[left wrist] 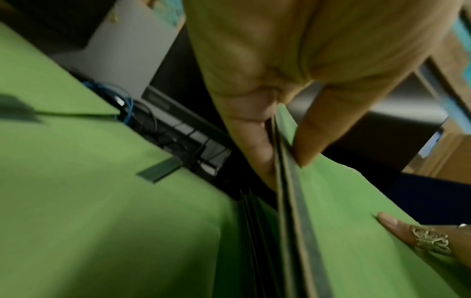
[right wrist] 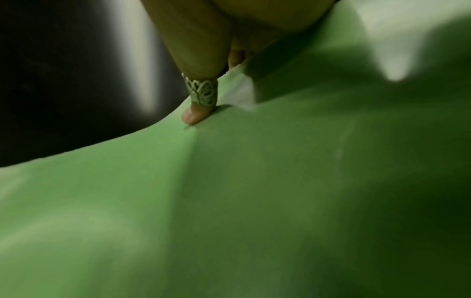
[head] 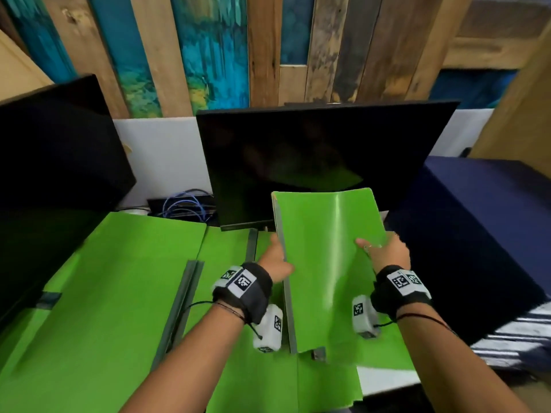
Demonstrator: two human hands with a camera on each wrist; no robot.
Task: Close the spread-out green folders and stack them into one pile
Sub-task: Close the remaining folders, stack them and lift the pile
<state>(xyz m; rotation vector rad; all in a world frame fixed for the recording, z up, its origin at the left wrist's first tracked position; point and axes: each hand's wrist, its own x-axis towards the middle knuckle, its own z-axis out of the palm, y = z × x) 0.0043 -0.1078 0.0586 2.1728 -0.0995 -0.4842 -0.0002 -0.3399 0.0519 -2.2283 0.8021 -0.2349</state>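
Above the right half of the desk [head: 384, 380], one closed green folder [head: 325, 263] is held off the surface, tilted with its far end raised toward the monitor [head: 313, 156]. Left hand [head: 275, 259] pinches the folder's left, spine-side edge: in the left wrist view the thumb [left wrist: 313, 131] lies on the top cover and the fingers [left wrist: 254, 141] curl beneath. Right hand [head: 387, 253] grips the right edge, its thumb [head: 365, 244], bearing one ornate ring [right wrist: 201, 90], pressed flat on the cover; its other fingers are hidden behind the folder.

Open folders on the desk, lying flat: at least two. One [head: 98, 293] covers the left half, and one [head: 268, 377] lies beneath the held folder; overlap prevents an exact count. Three dark spine strips show on them.

Two dark monitors stand along the far edge, the second [head: 53, 180] at the left. Blue cables [head: 187, 204] lie between them.
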